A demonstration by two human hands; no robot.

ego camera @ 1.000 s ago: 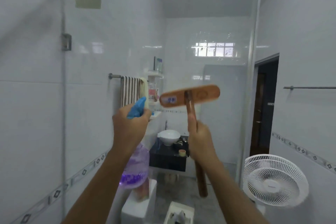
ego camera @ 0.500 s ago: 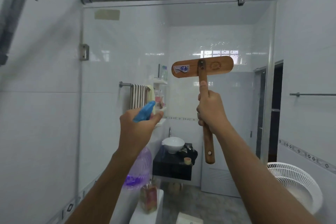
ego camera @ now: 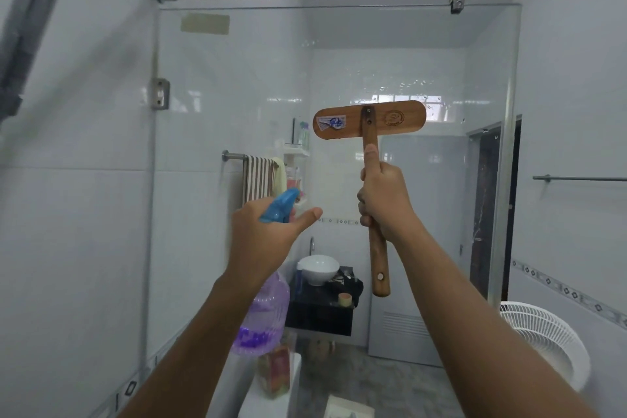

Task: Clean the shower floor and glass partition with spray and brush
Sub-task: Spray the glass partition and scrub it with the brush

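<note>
Gripping seemingly stiff, light brush [ego camera: 369,119] mid-handle, right hand [ego camera: 383,200] fingers wrapped round. Clutching spray bottle [ego camera: 264,319] by neck in left hand [ego camera: 264,241], thumb out.

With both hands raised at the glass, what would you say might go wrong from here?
The left hand holds the spray bottle with its thumb stretched off it, so the bottle may slip, or mist may drift back toward the person. The right hand grips the brush by its handle, and the wooden head could knock the glass partition.
</note>
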